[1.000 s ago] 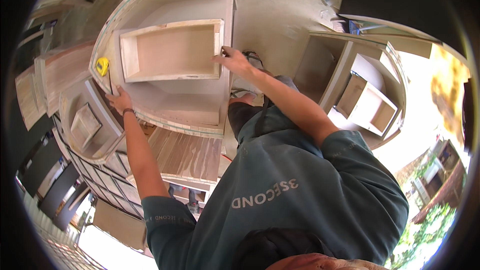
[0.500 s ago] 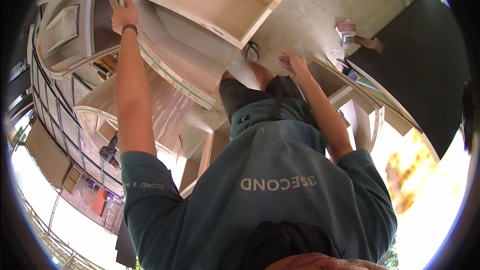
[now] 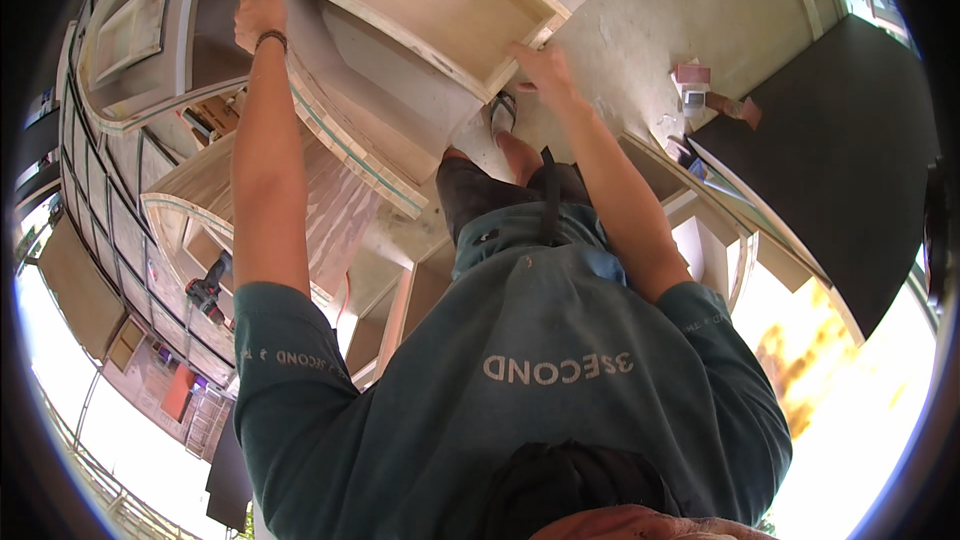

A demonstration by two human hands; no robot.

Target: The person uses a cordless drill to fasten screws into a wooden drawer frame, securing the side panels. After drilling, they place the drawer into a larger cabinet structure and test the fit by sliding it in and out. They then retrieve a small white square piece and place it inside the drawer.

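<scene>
My left hand (image 3: 260, 17) grips the edge of a curved wooden cabinet piece (image 3: 350, 147) at the upper left, thumb and forefinger on either side of the rim. A green line runs along that pale edge. My right hand (image 3: 543, 70) is at the right corner of a rectangular open wooden cabinet (image 3: 420, 5), top centre. Its fingers are bent over the pale frame edge, with the thumb apart below; the fingertips are partly hidden. The cabinet's inside face is light brown, and it lies beside the curved piece.
A cordless drill (image 3: 208, 290) rests on a curved wooden unit (image 3: 300, 190) at the left. At the right are a large black panel (image 3: 820, 160) and a small pinkish box (image 3: 692, 75). More cabinet parts (image 3: 690, 205) stand beside my right arm. My sandalled foot (image 3: 505, 112) is on the floor.
My right hand has moved up and left from beside my leg to the rectangular cabinet's corner. My left hand keeps its grip on the curved edge; the view has shifted slightly.
</scene>
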